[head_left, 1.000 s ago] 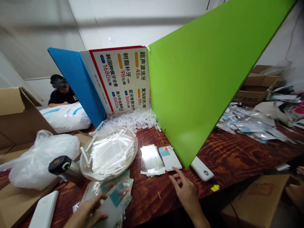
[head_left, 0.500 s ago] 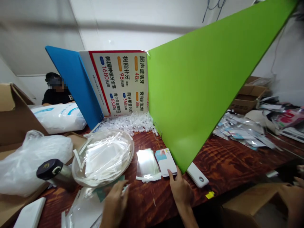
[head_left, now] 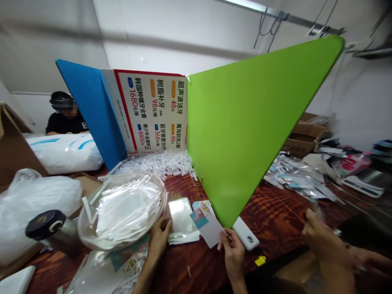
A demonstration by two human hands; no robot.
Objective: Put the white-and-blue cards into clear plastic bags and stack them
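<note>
My right hand (head_left: 233,247) pinches the near edge of a card (head_left: 210,232), white with a blue and pink printed end. The card is lifted at a slant over more cards (head_left: 206,205) of the same kind. My left hand (head_left: 159,239) is at the left side of a stack of clear plastic sleeves (head_left: 180,214), its thumb and finger slightly apart with nothing visible between them. Left of that hand, a round translucent tub (head_left: 87,241) holds thin white strips and clear film. Below it lie filled clear packets (head_left: 101,265) with printed cards inside.
A tall green panel (head_left: 245,122) stands right of the cards, beside a white device (head_left: 246,233). Small white tubes (head_left: 159,163) are heaped behind. A black-lidded tumbler (head_left: 52,232) stands left. Another person's hands (head_left: 324,245) work at right; one more person (head_left: 65,114) sits behind.
My left hand has moved from the packets up and right to the sleeve stack. My right hand has taken hold of a card and tilted it up. The camera view has shifted.
</note>
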